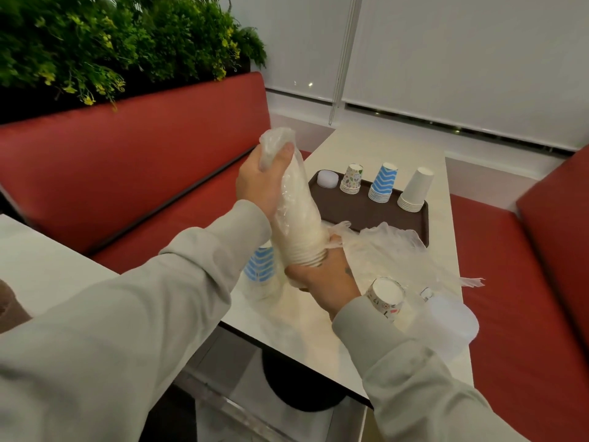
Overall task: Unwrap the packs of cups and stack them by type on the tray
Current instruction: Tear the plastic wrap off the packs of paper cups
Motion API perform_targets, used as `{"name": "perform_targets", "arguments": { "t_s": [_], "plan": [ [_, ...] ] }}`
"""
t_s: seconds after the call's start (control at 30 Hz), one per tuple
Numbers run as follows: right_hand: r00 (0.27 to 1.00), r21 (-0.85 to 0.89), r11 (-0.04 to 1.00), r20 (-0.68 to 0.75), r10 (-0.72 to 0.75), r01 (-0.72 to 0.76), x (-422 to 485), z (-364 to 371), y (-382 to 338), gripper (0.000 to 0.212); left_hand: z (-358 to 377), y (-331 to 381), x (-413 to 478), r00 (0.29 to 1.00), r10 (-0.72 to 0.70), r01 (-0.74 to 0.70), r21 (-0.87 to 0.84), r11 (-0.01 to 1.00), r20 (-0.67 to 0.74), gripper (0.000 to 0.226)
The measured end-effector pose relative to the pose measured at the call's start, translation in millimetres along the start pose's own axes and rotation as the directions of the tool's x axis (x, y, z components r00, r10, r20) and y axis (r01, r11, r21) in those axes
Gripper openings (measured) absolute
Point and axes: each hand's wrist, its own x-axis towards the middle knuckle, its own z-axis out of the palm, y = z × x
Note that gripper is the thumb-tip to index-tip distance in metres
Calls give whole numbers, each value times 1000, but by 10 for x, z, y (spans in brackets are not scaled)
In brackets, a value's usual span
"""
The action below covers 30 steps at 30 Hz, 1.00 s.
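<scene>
Holding a wrapped pack (pixel 296 212) over the counter's (pixel 318 330) near edge, left hand (pixel 259 186) grips its top. Right hand (pixel 322 277) grips its rims.

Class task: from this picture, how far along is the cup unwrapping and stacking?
Done: four stacks stand on the tray: clear cups, floral cups, blue zigzag cups and white cups. In hand: a white pack, left hand gripping its top wrap, right hand holding the rim end. Still to do: a blue zigzag pack, a floral pack and a clear pack wait on the table, with loose wrap.
</scene>
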Motion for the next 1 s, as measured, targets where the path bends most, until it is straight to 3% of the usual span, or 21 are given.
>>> {"name": "perform_targets", "arguments": {
  "t_s": [0.1, 0.2, 0.3, 0.53, 0.67, 0.73, 0.77, 0.83, 0.87, 0.93, 1.0],
  "plan": [
    [1000, 10, 1000, -30, 3, -3, -13, 53, 34, 75, 1, 52, 27, 995, 11, 1, 125, 992, -97, 37],
    [998, -1, 1000, -54, -15, 15, -16, 76, 109, 76, 16, 131, 41, 995, 22, -9, 137, 990, -93, 40],
    [999, -10, 1000, -41, -4, 4, -46, 87, 154, 90, 32, 216, 56, 995, -15, 23, 84, 996, -100, 39],
    [999, 9, 1000, -48, 10, -9, -66, 85, 223, 90, 35, 282, 148, 983, -157, 152, -55, 987, -93, 28],
    [998, 11, 1000, -68, -1, 2, -48, 117, 280, 94, -52, 407, 73, 916, -401, 388, -225, 894, -15, 23],
    [997, 44, 999, -80, -11, 15, -43, 131, 270, 96, -94, 402, 59, 913, -397, 404, -344, 848, 92, 7],
    [996, 68, 997, -87, -15, 21, -37, 130, 261, 96, -96, 388, 18, 947, -262, 305, -261, 916, 187, 14],
    [995, 91, 995, -96, -31, 40, -17, 118, 231, 93, -80, 335, -22, 880, -272, 329, -87, 940, 390, 44],
    [995, 102, 994, -92, -30, 39, -8, 115, 226, 90, -77, 277, -16, 867, -238, 262, 4, 965, 438, 50],
    [997, 129, 991, -82, -13, 23, 3, 118, 223, 88, -78, 221, -32, 888, -137, 110, 85, 990, 438, 36],
    [997, 128, 992, -82, 1, 9, 9, 140, 238, 90, -85, 199, -31, 935, -88, 26, 183, 983, 344, 23]
  ]
}}
